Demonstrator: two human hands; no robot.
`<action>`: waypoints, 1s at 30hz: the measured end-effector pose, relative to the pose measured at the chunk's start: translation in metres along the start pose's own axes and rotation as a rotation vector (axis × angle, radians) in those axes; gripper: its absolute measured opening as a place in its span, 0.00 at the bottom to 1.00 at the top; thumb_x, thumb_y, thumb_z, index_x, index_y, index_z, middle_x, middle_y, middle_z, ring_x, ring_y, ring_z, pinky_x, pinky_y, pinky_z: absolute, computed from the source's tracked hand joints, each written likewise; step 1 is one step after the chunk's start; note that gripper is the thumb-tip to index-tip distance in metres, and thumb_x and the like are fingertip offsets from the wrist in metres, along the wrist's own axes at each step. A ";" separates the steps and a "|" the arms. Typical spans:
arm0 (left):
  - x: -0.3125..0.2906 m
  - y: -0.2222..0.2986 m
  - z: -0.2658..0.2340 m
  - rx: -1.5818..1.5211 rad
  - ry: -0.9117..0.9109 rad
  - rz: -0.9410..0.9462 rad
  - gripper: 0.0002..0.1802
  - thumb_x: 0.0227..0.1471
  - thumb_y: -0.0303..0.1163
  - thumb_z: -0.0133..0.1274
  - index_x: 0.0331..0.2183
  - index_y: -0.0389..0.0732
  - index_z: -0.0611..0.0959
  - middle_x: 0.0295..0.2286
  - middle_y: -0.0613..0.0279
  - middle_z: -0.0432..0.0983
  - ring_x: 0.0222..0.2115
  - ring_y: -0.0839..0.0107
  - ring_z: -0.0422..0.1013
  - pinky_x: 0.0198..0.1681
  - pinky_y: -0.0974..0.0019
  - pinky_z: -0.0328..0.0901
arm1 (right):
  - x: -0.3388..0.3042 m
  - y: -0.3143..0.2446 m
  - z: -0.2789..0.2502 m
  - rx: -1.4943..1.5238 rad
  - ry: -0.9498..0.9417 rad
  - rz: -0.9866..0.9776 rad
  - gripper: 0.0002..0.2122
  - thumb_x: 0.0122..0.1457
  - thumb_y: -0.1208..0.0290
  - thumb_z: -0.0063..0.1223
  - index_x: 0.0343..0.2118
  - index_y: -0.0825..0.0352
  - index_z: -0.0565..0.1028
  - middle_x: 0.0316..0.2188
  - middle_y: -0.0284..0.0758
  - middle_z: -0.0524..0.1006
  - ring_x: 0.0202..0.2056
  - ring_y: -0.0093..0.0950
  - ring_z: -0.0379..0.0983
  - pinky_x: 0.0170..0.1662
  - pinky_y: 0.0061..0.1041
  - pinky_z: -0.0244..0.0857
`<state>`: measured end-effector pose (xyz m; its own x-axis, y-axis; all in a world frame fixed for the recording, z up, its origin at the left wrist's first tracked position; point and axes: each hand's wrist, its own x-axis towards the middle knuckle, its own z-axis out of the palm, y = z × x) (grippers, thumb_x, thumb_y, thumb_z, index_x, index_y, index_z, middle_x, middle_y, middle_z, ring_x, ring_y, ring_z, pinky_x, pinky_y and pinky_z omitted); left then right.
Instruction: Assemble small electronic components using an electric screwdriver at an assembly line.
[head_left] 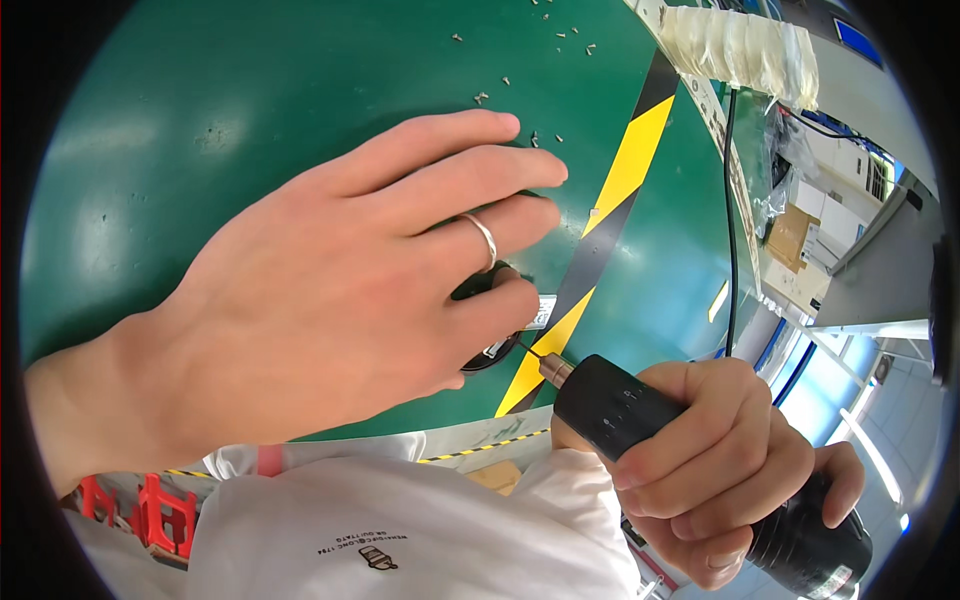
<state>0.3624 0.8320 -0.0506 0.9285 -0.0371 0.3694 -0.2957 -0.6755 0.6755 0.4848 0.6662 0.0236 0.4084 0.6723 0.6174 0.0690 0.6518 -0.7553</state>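
Note:
My right hand wraps around a black electric screwdriver. Its thin bit points left and reaches the edge of a small black round part, though I cannot tell whether it sits in a screw. Spread over that part, my left hand wears a ring and steadies it with a bent index finger. The thumb and most of the part are hidden beneath the hand. A white label shows beside the index fingertip.
Several small screws lie scattered on the green tabletop beyond my left hand. Yellow-and-black tape crosses the table at the right. A black cable hangs near the table's right edge, and red stools stand below at the left.

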 end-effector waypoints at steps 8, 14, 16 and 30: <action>0.000 -0.001 -0.004 -0.016 -0.007 0.002 0.25 0.25 0.40 0.68 0.29 0.39 0.80 0.50 0.55 0.74 0.57 0.53 0.68 0.63 0.46 0.65 | 0.007 0.010 0.006 -0.144 0.024 -0.011 0.22 0.52 0.80 0.60 0.48 0.69 0.63 0.16 0.30 0.72 0.09 0.19 0.66 0.11 0.18 0.69; -0.001 -0.001 -0.001 -0.009 0.007 0.004 0.25 0.24 0.40 0.67 0.29 0.39 0.80 0.50 0.55 0.74 0.57 0.53 0.68 0.63 0.46 0.65 | 0.006 0.011 0.006 -0.148 0.033 -0.001 0.23 0.51 0.80 0.60 0.49 0.69 0.63 0.16 0.30 0.72 0.09 0.19 0.67 0.12 0.18 0.70; 0.000 0.000 0.000 -0.014 0.007 -0.001 0.25 0.24 0.40 0.67 0.29 0.39 0.80 0.50 0.55 0.74 0.57 0.53 0.68 0.63 0.46 0.65 | 0.005 0.010 0.006 -0.144 0.031 -0.001 0.23 0.51 0.79 0.60 0.49 0.69 0.63 0.16 0.30 0.72 0.09 0.20 0.67 0.12 0.18 0.70; 0.013 0.014 -0.020 0.003 -0.050 -0.081 0.26 0.22 0.39 0.68 0.29 0.39 0.80 0.49 0.55 0.74 0.56 0.54 0.68 0.63 0.47 0.65 | 0.007 -0.005 0.001 -0.142 -0.234 0.183 0.23 0.66 0.76 0.52 0.61 0.62 0.58 0.26 0.34 0.72 0.18 0.26 0.71 0.22 0.25 0.77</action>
<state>0.3657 0.8370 -0.0239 0.9595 -0.0188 0.2810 -0.2184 -0.6796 0.7003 0.4864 0.6680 0.0315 0.2068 0.8469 0.4900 0.1467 0.4683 -0.8713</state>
